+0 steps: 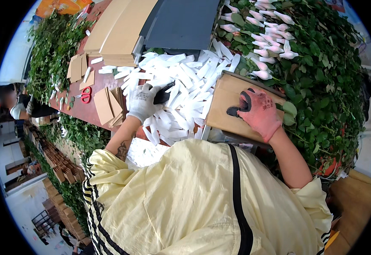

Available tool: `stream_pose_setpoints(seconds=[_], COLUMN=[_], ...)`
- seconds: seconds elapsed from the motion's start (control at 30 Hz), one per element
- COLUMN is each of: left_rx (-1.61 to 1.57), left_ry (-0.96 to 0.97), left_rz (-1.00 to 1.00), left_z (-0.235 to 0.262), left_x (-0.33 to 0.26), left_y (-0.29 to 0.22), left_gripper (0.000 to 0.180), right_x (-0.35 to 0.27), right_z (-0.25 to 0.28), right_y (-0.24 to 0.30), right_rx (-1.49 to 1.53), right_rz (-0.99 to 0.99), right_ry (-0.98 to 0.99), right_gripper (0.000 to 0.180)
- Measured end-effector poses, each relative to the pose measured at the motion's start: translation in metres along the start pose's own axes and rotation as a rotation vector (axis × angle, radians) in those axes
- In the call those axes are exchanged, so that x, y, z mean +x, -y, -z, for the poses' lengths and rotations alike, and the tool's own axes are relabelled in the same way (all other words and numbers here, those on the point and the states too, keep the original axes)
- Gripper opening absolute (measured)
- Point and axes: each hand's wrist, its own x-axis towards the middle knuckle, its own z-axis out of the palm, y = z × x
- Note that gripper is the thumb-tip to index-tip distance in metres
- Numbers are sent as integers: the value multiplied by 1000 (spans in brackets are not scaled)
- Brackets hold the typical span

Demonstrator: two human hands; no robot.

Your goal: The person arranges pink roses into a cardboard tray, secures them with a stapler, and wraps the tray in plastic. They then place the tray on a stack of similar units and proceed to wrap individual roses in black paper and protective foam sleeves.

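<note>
"One question: where's the white-gloved left hand (145, 98)?"

"At the left side of the white sleeves (187, 95), heaped on the tabletop (83, 111); I can't tell whether its grip holds one."

"And the right hand (255, 112)?"

"Over brown cardboard (221, 94), curled, grip narrow; I can't tell if anything is pinched. Pale buds (274, 35) lie on green leaves (321, 106) beyond."

Mid-frame: white sleeves (189, 80), thin, netlike, matt. Left glove (145, 100): pale knit cloth, dark smooth-looking coating on fingers. Right glove (258, 112): reddish knit cloth, similar coating. Upper left: cardboard sheets (119, 23), matt, smooth; scissors handles (86, 95), red plastic. Lower frame: jacket (185, 195), thin creased cloth.
</note>
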Motion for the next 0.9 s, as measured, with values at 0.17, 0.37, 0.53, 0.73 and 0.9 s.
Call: stream_pose_setpoints(seconds=[0.17,0.37,0.53,0.73,0.9], left_rx=[-77,-583,-854,-1236,-884], left_ry=[83,84,306,609,563], left_rz=[35,5,-178,-126,-181], left_z=[15,88,102,111,101], left_x=[10,-1,-22,6,26], left_y=[9,10,-46,-79,-85], left_gripper=[57,59,66,62,45], right_x=[-8,-18,-19,-16,-15], right_z=[3,-21,-34,-22,-21], right_y=[-3,-17,-24,-21,-17], right_rx=[-39,-151,-126,-6,-52], right_rz=[61,91,54,62,-2], right_ry=[-18,-286,-351,-240,-213], right_gripper=[56,74,74,65,65])
